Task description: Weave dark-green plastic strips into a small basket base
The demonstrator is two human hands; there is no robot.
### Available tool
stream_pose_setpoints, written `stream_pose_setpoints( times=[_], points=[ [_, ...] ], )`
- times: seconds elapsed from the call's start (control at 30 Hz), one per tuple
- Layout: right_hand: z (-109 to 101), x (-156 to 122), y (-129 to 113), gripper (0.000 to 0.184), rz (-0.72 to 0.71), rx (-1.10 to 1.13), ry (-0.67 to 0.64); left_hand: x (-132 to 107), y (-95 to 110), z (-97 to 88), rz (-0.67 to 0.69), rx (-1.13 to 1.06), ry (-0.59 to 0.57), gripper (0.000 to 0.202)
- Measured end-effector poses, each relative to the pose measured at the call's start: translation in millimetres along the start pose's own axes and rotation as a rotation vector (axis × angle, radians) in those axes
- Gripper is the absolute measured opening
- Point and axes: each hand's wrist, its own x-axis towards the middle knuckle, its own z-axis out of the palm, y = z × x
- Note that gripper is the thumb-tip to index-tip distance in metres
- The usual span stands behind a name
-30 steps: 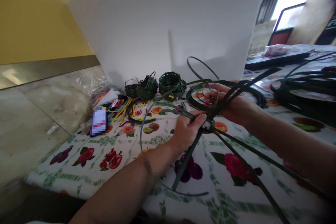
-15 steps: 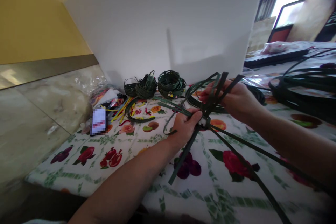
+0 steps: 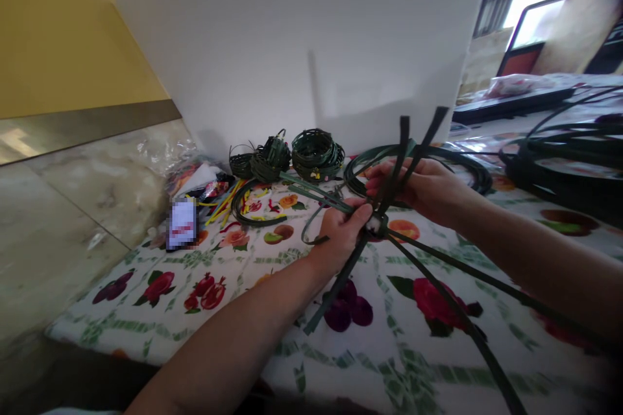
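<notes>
My left hand (image 3: 343, 227) is closed on the hub of a small weave of dark green flat strips (image 3: 438, 256), thumb pressed at its edge. Several strips fan out from the hub to the left, toward me, to the lower right and upward. A whitish patch (image 3: 374, 227) shows at the centre. Just above the hub my right hand (image 3: 413, 185) has its fingers closed around the upright strips, whose two ends stick up past the fingers. Its fingertips are partly hidden behind those strips.
Woven green baskets (image 3: 317, 154) stand by the white panel (image 3: 302, 45). Coils of green strip (image 3: 479, 172) lie behind my right hand and at the far right (image 3: 559, 162). Yellow strips (image 3: 224, 204) and a pixelated packet (image 3: 183, 224) are on the left of the fruit-patterned tablecloth (image 3: 219, 331).
The upright strips now stand straighter and reach higher, closer together in my right hand. My right hand has shifted slightly lower and left. My left hand keeps its hold at the hub.
</notes>
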Motion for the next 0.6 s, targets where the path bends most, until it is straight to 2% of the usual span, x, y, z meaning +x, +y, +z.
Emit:
stream_pose_setpoints(
  times=[0.1, 0.2, 0.4, 0.5, 0.6],
  points=[
    [1.8, -1.1, 0.0, 0.012, -0.004, 0.027, -0.004, -2.2, 4.4, 2.8, -0.019, -0.034, 0.005, 0.063],
    [2.4, -1.2, -0.8, 0.014, -0.009, 0.009, 0.001, -4.6, 8.6, 5.0, -0.023, -0.041, 0.012, 0.061],
    [-1.5, 1.2, -5.2, 0.023, -0.117, -0.246, 0.064, -6.6, 17.8, 4.6, -0.096, -0.139, 0.025, 0.059],
    [-4.5, 1.8, -6.0, 0.021, -0.264, -0.430, 0.192, -5.8, 21.2, 2.0, -0.115, -0.185, 0.041, 0.052],
    [-7.5, 1.7, -3.4, 0.016, -0.515, -0.742, 0.300, -5.1, 22.9, 0.4, -0.138, -0.186, 0.032, 0.048]
  ],
)
